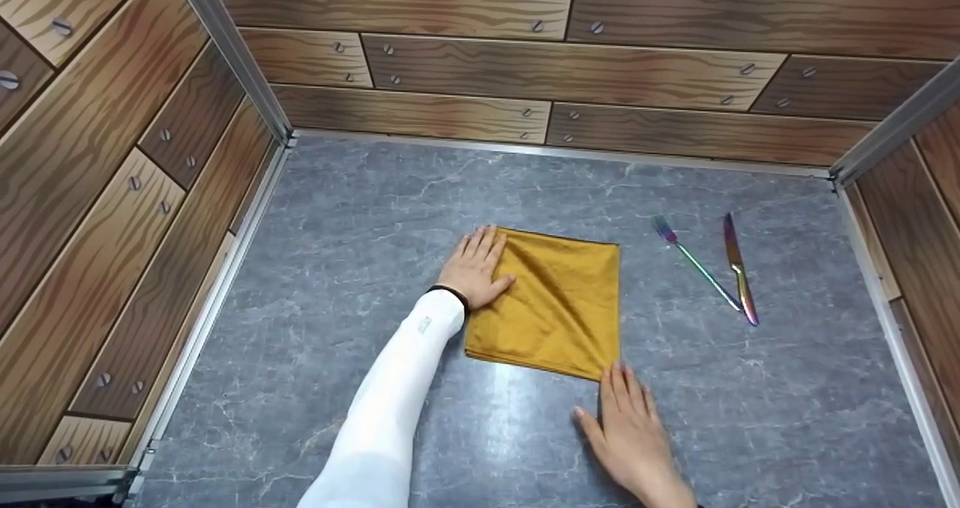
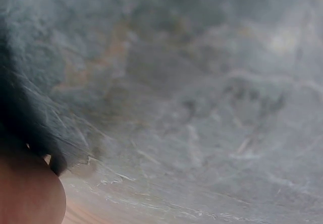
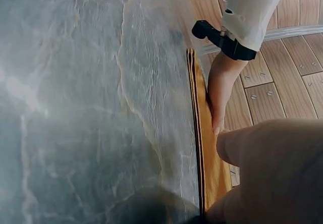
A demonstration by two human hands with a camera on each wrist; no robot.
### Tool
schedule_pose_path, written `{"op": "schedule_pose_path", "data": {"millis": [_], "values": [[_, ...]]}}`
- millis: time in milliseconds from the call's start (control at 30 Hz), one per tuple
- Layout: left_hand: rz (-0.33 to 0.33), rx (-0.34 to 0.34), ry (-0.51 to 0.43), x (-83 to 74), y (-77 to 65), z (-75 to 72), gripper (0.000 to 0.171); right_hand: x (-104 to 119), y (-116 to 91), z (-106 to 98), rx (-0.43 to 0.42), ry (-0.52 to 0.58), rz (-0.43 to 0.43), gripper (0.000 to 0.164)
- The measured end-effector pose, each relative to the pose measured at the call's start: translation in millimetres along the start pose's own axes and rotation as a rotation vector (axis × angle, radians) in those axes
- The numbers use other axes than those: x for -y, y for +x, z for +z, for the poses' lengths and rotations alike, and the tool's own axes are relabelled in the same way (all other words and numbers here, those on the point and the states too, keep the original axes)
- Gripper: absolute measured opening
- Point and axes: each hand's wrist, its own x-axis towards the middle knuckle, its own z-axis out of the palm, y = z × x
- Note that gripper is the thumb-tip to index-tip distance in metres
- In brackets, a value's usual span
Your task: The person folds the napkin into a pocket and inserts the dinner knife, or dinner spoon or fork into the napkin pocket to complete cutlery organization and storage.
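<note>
A mustard-yellow cloth [image 1: 555,305], folded into a layered square, lies on the grey marbled surface, with a diagonal crease across its top. My left hand [image 1: 474,268] rests on its left side, fingers extended towards the far left corner. At the near right corner, the fingertips of my right hand [image 1: 630,425] touch the cloth, fingers straight and thumb spread away. The right wrist view shows the stacked edge of the cloth [image 3: 201,133] beside my right hand [image 3: 267,168], with the left hand [image 3: 222,90] beyond. Only a blurred bit of hand [image 2: 30,193] appears in the left wrist view.
Right of the cloth lie a rainbow-coloured fork [image 1: 697,264] and a matching knife [image 1: 739,268], their handle ends meeting. Wood-patterned panels [image 1: 465,61] in metal frames wall the surface at the back and both sides.
</note>
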Motion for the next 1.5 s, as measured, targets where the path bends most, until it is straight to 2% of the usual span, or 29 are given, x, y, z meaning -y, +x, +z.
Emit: {"op": "schedule_pose_path", "data": {"millis": [200,333,500,633,833,1033,1233,1333,1500], "values": [[0.006,-0.016,-0.002,5.0,-2.0,-0.8,0.081,2.8,3.5,-3.0,0.013,-0.005,0.015,0.077],[-0.012,-0.019,-0.016,8.5,-5.6,-4.7,0.081,3.5,6.3,-5.2,-0.005,-0.006,0.000,0.073],[-0.068,-0.003,0.006,6.6,-12.2,-17.8,0.077,-0.9,11.0,-10.4,-0.064,-0.004,-0.036,0.069],[-0.135,0.008,0.004,2.0,-18.2,-28.1,0.075,-8.7,19.8,-14.7,-0.102,0.036,-0.060,0.066],[-0.205,-0.004,0.034,-0.8,-32.4,-33.6,0.075,-21.0,33.4,-18.3,-0.089,0.060,-0.071,0.066],[-0.186,-0.055,0.130,-2.3,-47.7,-34.7,0.078,-24.9,51.3,-31.0,-0.117,-0.004,-0.078,0.066],[-0.150,-0.021,0.249,-11.2,-68.7,-32.2,0.086,-33.9,81.0,-44.0,-0.111,-0.066,-0.052,0.061],[-0.114,-0.004,0.271,-16.5,-82.7,-28.8,0.087,-37.0,96.4,-50.5,-0.086,-0.075,-0.040,0.061],[-0.059,-0.018,0.282,-27.0,-105.6,-23.5,0.085,-40.6,122.5,-59.6,-0.077,-0.109,-0.043,0.059]]}}
